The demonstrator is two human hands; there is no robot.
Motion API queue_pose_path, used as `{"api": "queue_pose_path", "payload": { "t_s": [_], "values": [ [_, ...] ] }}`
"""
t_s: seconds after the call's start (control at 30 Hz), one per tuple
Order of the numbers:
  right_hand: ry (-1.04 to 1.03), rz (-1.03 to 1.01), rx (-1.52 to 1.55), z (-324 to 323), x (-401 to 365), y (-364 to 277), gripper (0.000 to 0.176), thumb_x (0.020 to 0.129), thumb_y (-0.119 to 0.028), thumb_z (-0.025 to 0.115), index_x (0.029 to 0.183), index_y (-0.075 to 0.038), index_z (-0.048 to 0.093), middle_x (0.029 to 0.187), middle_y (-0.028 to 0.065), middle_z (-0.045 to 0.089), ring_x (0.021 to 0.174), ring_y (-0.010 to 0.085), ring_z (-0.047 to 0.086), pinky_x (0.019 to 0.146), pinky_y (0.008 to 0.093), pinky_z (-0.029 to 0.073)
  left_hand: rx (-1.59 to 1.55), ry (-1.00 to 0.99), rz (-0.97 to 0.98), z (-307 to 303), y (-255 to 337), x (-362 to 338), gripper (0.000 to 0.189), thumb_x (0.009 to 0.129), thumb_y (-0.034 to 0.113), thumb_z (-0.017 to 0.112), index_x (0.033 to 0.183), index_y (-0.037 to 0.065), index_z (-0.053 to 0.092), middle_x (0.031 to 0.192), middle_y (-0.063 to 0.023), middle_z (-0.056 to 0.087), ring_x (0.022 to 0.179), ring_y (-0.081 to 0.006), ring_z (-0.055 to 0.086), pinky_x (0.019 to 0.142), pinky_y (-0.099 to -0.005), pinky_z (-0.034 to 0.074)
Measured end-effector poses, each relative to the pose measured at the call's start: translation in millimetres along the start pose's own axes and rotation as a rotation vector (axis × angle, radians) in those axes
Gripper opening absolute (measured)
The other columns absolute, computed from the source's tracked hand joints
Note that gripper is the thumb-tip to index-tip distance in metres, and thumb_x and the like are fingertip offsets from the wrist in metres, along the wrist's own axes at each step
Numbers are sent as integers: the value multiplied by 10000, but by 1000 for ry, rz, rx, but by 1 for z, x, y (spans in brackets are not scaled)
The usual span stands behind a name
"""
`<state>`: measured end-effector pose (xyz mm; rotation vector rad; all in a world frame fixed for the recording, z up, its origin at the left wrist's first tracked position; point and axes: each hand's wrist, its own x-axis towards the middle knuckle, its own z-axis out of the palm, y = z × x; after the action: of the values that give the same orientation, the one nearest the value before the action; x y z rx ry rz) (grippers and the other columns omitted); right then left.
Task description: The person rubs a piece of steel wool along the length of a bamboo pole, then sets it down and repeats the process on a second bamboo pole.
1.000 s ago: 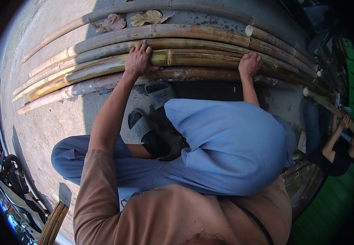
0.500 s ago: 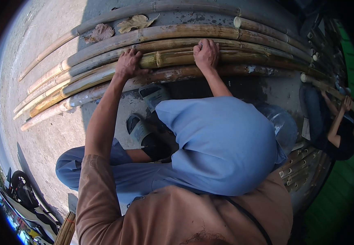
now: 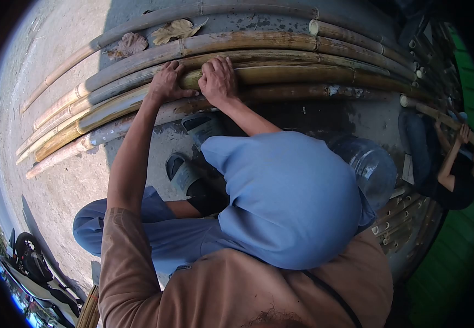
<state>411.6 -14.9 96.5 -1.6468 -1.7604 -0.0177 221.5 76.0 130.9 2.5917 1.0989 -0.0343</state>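
Observation:
Several long bamboo poles lie side by side across the ground in front of me. My left hand [image 3: 166, 83] is wrapped over a greenish-brown bamboo pole [image 3: 297, 74], its thumb stretched along the near side. Close beside it, my right hand [image 3: 219, 81] presses on the same pole with curled fingers. Whatever the right hand may hold is hidden under its fingers. Just beyond the hands runs another bamboo pole [image 3: 237, 41], and nearer to me lies a darker, white-spotted bamboo pole [image 3: 281, 93].
Dry leaves [image 3: 177, 31] lie between the far poles. A clear plastic bottle [image 3: 376, 169] stands by my knee. At the right, another person [image 3: 455, 175] grips a bamboo pole. More cut bamboo [image 3: 398, 224] is stacked there. A motorcycle [image 3: 34, 273] is parked at lower left.
My right hand has slid left along the pole, from well apart to right beside my left hand. The left hand has stayed almost in place.

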Motion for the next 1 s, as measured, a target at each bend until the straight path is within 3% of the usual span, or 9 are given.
{"api": "queue_pose_path", "payload": {
  "t_s": [0.03, 0.13, 0.27, 0.43, 0.57, 0.7, 0.8, 0.9, 1.0],
  "values": [
    [-70, -63, -54, 7, 0, -21, 156, 865, -160, 633, 986, -63, 621, 1169, 201, 623, 1320, 406, 527, 1223, 604, 334, 34, 25, 11, 9, -6, -2, 950, 689, 656, 871, 1339, 16, 607, 1313, -246, 597, 1313, -436, 539, 1099, -506, 476],
    [-59, -4, 1, -12, 2, -2, 134, 858, -147, 631, 963, -67, 608, 1089, 172, 646, 1195, 384, 600, 1194, 610, 365, 50, 51, 7, 9, 1, -13, 887, 745, 646, 841, 1332, 20, 615, 1328, -256, 584, 1317, -446, 526, 1103, -527, 460],
    [184, 126, -197, -74, -7, 109, 97, 841, -121, 622, 917, -69, 592, 934, 144, 638, 932, 408, 635, 1058, 626, 466, 124, 59, -13, 0, 13, -19, 882, 819, 703, 745, 1356, 19, 599, 1352, -267, 564, 1347, -437, 494, 1138, -532, 410],
    [361, 427, -487, -171, -39, 270, 124, 851, -126, 625, 964, -78, 629, 972, 147, 658, 971, 394, 634, 976, 565, 489, 254, 51, -110, 12, 25, -26, 1023, 826, 804, 639, 1432, -13, 527, 1427, -254, 545, 1380, -411, 477, 1155, -510, 357],
    [258, 367, -512, -139, -26, 226, 195, 842, -123, 638, 1031, -92, 675, 1068, 148, 689, 1076, 366, 636, 1044, 559, 469, 281, 132, -90, 18, 28, -24, 934, 785, 749, 731, 1339, 19, 552, 1374, -211, 564, 1338, -379, 511, 1109, -491, 408],
    [170, 88, -83, -41, -5, 79, 184, 811, -93, 651, 994, -76, 664, 1030, 165, 668, 1113, 400, 630, 1100, 586, 438, 290, 111, -61, 20, 23, -21, 905, 740, 670, 817, 1309, 15, 559, 1368, -212, 567, 1327, -385, 522, 1097, -498, 453],
    [-12, -61, 44, 4, -12, -5, 220, 855, -134, 661, 1068, -80, 670, 1149, 132, 669, 1321, 395, 556, 1200, 593, 358, 241, -32, 10, 15, 12, -5, 889, 724, 646, 840, 1288, 14, 570, 1348, -231, 598, 1295, -407, 560, 1049, -503, 504],
    [-14, -10, 104, -1, -6, 0, 210, 869, -146, 648, 1066, -81, 682, 1122, 143, 685, 1264, 377, 602, 1191, 605, 368, 79, -118, 62, -1, 6, 1, 898, 746, 686, 815, 1286, 3, 597, 1262, -256, 667, 1233, -424, 626, 998, -488, 547],
    [68, 155, -32, -43, -8, 65, 156, 855, -137, 644, 992, -72, 677, 1028, 130, 704, 1053, 361, 659, 1096, 604, 449, 12, -175, -4, -7, 15, -8, 915, 788, 746, 757, 1332, 25, 607, 1287, -233, 651, 1222, -412, 635, 1009, -490, 547]
  ]
}}
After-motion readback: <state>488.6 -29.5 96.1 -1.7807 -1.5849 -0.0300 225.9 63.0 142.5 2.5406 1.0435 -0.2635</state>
